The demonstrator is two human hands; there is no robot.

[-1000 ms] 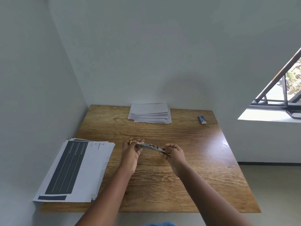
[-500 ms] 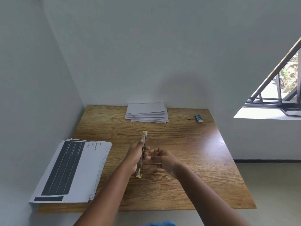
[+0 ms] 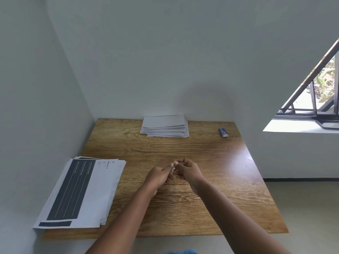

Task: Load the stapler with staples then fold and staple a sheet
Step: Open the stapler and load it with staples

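Observation:
Both hands meet over the middle of the wooden table [image 3: 211, 180]. My left hand [image 3: 158, 177] and my right hand [image 3: 188, 170] curl around the stapler [image 3: 173, 168], a small metal one of which only a silvery sliver shows between the fingers. A stack of printed sheets [image 3: 80, 191] with a dark band lies at the table's left front. A pile of folded white sheets [image 3: 165, 126] sits at the back centre. A small blue staple box [image 3: 223, 132] lies at the back right.
White walls close in on the left and behind the table. A window [image 3: 315, 99] with a dark frame is at the right, above a pale floor [image 3: 302, 208].
The stapler, held upright in my left hand half a second ago, is now enclosed between both hands. My right hand has closed in over it.

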